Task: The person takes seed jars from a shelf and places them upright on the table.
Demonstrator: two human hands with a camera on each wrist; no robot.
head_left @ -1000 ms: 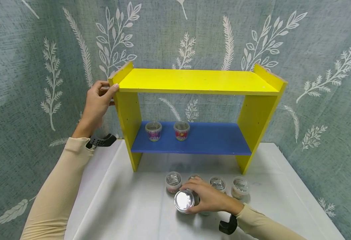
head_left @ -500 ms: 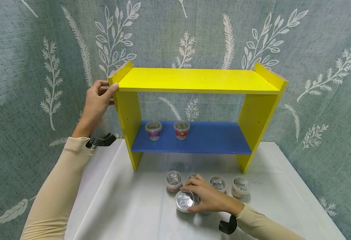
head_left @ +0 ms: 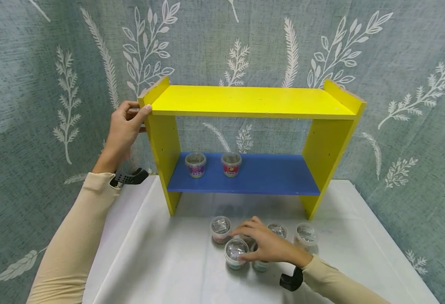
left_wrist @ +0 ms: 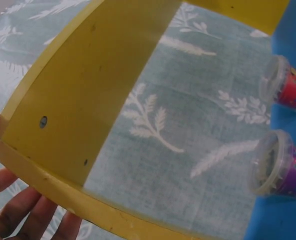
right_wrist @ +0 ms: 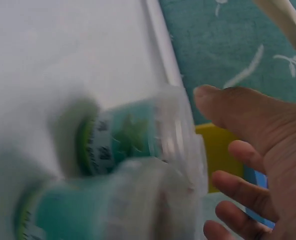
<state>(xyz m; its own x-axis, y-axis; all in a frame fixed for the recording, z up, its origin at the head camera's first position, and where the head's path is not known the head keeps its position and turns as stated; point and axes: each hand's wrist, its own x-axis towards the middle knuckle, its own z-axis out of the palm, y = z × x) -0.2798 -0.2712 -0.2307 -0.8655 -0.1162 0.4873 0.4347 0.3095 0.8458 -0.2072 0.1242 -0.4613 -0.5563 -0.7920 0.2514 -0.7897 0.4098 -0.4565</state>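
The small clear cup [head_left: 236,252] with a shiny foil lid and a green label is standing on the white table [head_left: 161,261], at the front of a tight cluster of similar cups, and the risk is lying in that crowding: the right hand [head_left: 269,245] is hovering over it with fingers spread and relaxed, gripping nothing, so a careless closing could be knocking the neighbouring cup [head_left: 220,229] or the one just behind the palm and toppling them. In the right wrist view the cup [right_wrist: 133,137] is looking blurred, so whether a fingertip is touching it cannot be told. Two more cups [head_left: 195,164] are sitting on the blue lower shelf [head_left: 268,175]. The left hand [head_left: 125,128] is gripping the upper left corner of the yellow rack [head_left: 250,101], fingers curled round the side panel; should that hold be slackening, the light rack could be shifting on the table.
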